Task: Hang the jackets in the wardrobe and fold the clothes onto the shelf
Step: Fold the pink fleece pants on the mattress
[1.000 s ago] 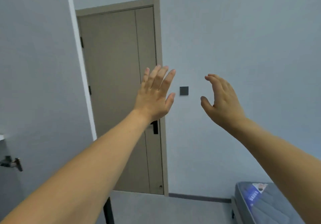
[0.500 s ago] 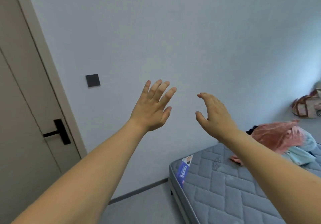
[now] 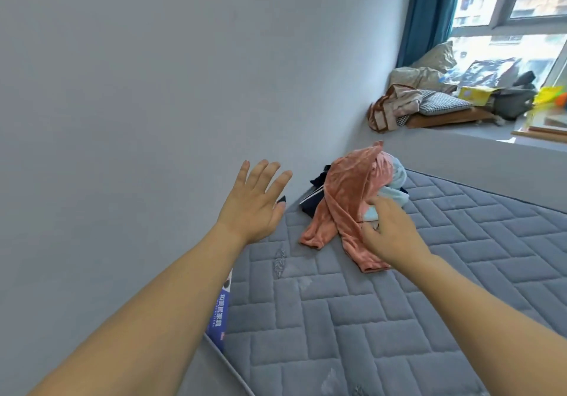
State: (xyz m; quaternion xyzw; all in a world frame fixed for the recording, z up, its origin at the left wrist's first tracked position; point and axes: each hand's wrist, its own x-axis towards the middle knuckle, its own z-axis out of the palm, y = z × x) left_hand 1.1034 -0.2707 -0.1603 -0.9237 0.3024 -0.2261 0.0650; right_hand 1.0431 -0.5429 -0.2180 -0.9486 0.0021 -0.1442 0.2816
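Only readable-ish text: blue label (image 3: 220, 312) on the near left edge of the mattress (image 3: 383, 319). White Chinese characters run vertically down it, with a smaller line of Latin-looking letters beside them, too small and blurred to read. Small picture at the label's top, detail unclear. No numbers or other signs legible anywhere else.

I see the left hand (image 3: 254, 203) raised with fingers spread, holding nothing. The right hand (image 3: 391, 231) reaches over a pink garment (image 3: 346, 199) heaped with dark and pale blue clothes on the grey mattress (image 3: 399, 319); contact unclear.
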